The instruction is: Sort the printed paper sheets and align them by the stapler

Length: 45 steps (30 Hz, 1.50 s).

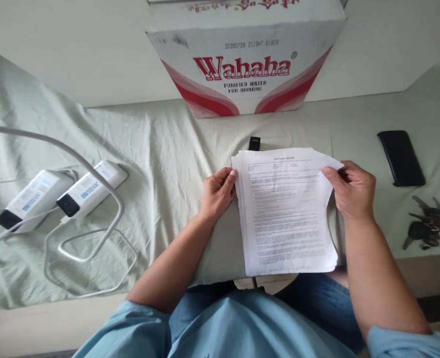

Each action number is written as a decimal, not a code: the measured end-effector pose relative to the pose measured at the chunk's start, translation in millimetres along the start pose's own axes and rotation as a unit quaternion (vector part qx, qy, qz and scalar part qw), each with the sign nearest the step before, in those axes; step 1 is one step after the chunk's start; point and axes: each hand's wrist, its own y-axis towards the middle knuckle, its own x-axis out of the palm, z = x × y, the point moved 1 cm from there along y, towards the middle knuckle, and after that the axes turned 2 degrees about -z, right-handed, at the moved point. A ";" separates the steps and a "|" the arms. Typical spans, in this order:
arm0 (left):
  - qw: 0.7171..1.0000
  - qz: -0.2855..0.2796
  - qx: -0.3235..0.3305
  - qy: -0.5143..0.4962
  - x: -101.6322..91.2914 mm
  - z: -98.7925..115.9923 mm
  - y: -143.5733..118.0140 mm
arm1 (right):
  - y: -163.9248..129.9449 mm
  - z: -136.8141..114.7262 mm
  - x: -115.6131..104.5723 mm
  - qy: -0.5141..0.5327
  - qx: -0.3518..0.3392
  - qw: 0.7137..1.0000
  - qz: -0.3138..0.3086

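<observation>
A stack of printed white papers (285, 214) lies on the pale green sheet (160, 149) in front of me, its near end hanging over the edge. My left hand (218, 191) grips the stack's upper left edge, thumb on top. My right hand (352, 189) pinches the upper right corner, which curls up slightly. A small black object (254, 143) peeks out just beyond the top of the papers.
A Wahaha water carton (244, 59) stands at the back centre. Two white power banks (61, 194) with white cables (93, 238) lie at left. A black phone (401, 157) and a bunch of keys (428, 226) lie at right.
</observation>
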 end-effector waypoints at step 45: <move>0.999 0.001 0.012 0.049 2.5 8.5 -4.1 | 0.0 -4.0 7.7 -0.024 -0.002 0.998 0.054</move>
